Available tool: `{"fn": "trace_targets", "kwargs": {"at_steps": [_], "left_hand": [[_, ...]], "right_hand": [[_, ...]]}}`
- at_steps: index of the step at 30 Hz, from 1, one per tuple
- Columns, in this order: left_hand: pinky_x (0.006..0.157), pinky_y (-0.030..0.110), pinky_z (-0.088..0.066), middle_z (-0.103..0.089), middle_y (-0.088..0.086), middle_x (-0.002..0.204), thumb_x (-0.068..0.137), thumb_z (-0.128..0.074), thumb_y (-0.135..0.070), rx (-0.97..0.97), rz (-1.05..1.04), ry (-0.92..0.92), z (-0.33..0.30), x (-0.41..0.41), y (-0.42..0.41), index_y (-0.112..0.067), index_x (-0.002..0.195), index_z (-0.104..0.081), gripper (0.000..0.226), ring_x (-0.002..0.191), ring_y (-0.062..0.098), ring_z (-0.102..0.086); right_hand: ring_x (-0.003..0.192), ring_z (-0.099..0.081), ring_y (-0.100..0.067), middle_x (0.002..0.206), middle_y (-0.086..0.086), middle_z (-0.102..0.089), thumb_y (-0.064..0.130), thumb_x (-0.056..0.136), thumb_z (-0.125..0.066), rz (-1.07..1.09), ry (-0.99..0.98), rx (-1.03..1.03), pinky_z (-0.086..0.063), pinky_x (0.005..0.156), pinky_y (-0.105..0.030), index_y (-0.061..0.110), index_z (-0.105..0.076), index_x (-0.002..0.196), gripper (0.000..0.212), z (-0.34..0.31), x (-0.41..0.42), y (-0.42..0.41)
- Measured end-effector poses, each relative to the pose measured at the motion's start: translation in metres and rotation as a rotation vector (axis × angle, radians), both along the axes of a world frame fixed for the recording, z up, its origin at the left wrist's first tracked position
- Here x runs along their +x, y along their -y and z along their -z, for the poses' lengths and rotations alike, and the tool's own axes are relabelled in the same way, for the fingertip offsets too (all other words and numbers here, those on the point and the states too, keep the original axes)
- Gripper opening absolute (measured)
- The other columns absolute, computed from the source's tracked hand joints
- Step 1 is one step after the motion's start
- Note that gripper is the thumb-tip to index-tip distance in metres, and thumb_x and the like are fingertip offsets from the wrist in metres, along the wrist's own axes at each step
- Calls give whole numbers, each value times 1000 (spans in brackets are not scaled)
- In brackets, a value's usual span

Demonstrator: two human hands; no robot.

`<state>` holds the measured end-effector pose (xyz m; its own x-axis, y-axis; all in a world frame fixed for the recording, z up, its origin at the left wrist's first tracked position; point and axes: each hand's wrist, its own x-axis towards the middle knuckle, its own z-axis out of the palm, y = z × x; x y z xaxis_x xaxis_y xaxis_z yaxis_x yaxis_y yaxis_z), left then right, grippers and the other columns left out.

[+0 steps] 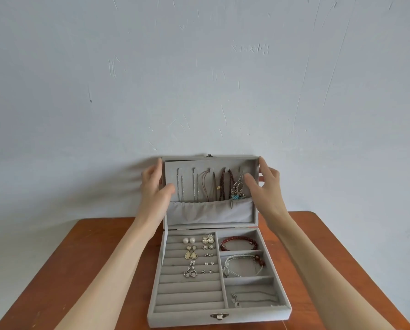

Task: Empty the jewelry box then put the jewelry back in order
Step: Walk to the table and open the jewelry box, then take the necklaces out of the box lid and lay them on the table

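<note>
So the grey velvet jewelry box [219, 277] is sitting open on a reddish wooden table [80, 270] pushed up against a scuffed pale wall [199, 67], and its lid [210, 190] is standing upright. Left hand [155, 186] is on the lid's left edge, fingers fairly straight and reaching up the side with the thumb in front of the lining; right hand [265, 184] mirrors it on the right edge, fingers loosely spread, thumb forward (can't really tell how firmly either one is gripping). Inside the lid, necklaces [206, 186] hang from hooks down into a fabric pocket [211, 211]. The base is full too: earrings [198, 257] tucked in pairs into the ring-roll slots on the left, a dark red bead bracelet [238, 242] in the top right compartment, pale corded bracelets [243, 264] in the one below, and a thin chain [254, 298] in the nearest. A small brass clasp [219, 316] sits on the front wall.
</note>
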<state>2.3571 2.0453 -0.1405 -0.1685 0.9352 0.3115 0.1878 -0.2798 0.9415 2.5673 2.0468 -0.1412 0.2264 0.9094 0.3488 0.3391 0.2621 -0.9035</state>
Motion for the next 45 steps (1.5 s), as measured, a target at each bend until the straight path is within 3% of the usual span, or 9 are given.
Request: {"fn": "trace_targets", "kwargs": {"at_steps": [4,7,16,19,24,29,33,37,45], "left_hand": [[81,15,-35,-32,-8,124,87,-40,6,-5,6,14,1,-3,-2,-20,144,-27,65,109,15,-41],[71,2,-37,-33,-8,117,86,-40,7,-2,10,18,1,-5,-3,-19,144,-28,64,95,13,-41],[63,-3,-37,-32,-9,122,88,-45,2,3,25,-43,3,-2,-3,-25,146,-20,68,84,-2,-44],[71,7,-40,-32,-9,126,89,-45,-1,-6,29,-101,0,-3,1,-27,147,-18,69,91,-5,-46],[105,37,-38,-40,4,142,91,-45,-8,-96,20,-242,-3,-7,9,-21,146,-22,62,123,18,-46],[87,24,-38,-39,4,140,91,-48,-9,-58,-62,-300,-2,-13,23,-18,143,-29,55,107,8,-46],[95,22,-37,-41,2,137,92,-47,-6,27,-38,-314,9,-14,29,-16,140,-34,51,111,7,-45],[99,21,-35,-40,0,134,93,-46,-5,78,-12,-292,19,-14,23,-16,139,-36,48,120,9,-42],[100,20,-35,-43,-7,133,94,-41,-1,136,21,-202,30,-20,15,-22,136,-40,47,121,7,-43]], "right_hand": [[109,-45,-13,123,2,-35,24,92,-47,2,-41,0,-43,99,-35,24,-31,143,53,-1,2,-3],[106,-46,-10,124,2,-36,24,92,-48,3,-74,9,-42,91,-29,25,-31,143,54,1,2,-3],[116,-43,-14,131,0,-34,21,93,-47,6,-54,6,-41,103,-38,23,-28,145,55,0,2,1],[115,-42,-12,140,-4,-32,20,94,-46,1,14,-1,-37,100,-29,24,-22,147,58,3,0,6],[103,-47,-17,146,-9,-29,16,95,-46,62,206,-83,-31,89,-22,17,-13,148,63,4,-6,15],[120,-42,-26,132,-11,-43,13,92,-48,256,335,113,-34,98,-34,8,-42,134,42,4,-24,30],[102,-54,-26,111,-8,-60,15,93,-50,234,462,238,-43,86,-36,9,-58,114,24,-4,-49,30],[76,-65,-26,83,-5,-71,25,94,-47,65,516,118,-51,67,-35,15,-62,104,20,-4,-82,19],[91,-62,-32,94,-11,-70,33,92,-50,134,493,-4,-39,67,-32,15,-60,102,23,4,-118,-9]]}}
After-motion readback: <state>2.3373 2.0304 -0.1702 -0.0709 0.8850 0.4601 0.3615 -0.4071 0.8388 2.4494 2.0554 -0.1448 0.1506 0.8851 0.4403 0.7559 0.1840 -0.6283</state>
